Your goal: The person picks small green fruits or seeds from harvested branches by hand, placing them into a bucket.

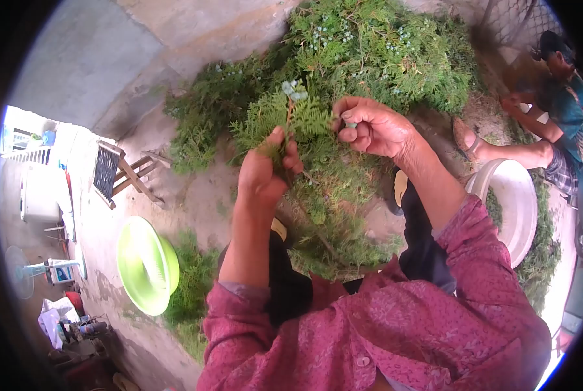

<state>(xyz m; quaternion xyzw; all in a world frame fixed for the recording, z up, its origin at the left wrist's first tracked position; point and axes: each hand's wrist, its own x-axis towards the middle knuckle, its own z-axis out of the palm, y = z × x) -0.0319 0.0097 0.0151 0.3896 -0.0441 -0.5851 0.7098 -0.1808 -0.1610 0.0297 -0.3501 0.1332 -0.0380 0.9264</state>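
My left hand (270,166) is closed around the stem of a leafy evergreen sprig (292,111), which points up and away from me. A cluster of pale blue-green cones (294,89) sits at the sprig's tip. To the right, my right hand (373,127) is curled in a pinch, apart from the sprig's tip. Between its thumb and fingers shows a small pale green cone (349,124), partly hidden. Below and beyond both hands lie cut evergreen branches (343,176).
A large heap of cone-bearing branches (382,52) lies ahead by the wall. On the left are a lime-green basin (127,267) and a wooden folding stool (131,173). A white tub (523,208) stands at right, near another person (558,117) seated low.
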